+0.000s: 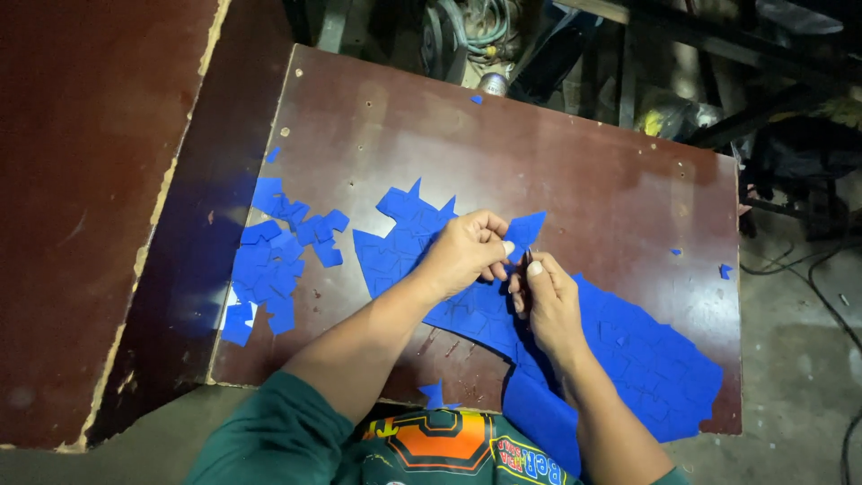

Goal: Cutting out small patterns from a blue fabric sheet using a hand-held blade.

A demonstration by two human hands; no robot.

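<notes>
The left hand [467, 254] pinches a small blue piece [523, 229] between thumb and fingers, closed on its lower left edge. The piece is held just above the big blue sheet [628, 350], near the middle of the table [557, 153]. The right hand [548, 301] is just beside it, fingers closed on a thin dark tool [529, 258] which points up to the piece; what kind of tool it is, I cannot tell. The two hands almost touch each other.

The sheet lies across the table from the middle to the right front corner, and its front part hangs over the table edge. It shows cut lines of many small shapes. On the left side of the table there is a pile [274, 260] of cut blue pieces, well apart from the hands. A few little blue scraps [724, 269] lie near the right edge.
</notes>
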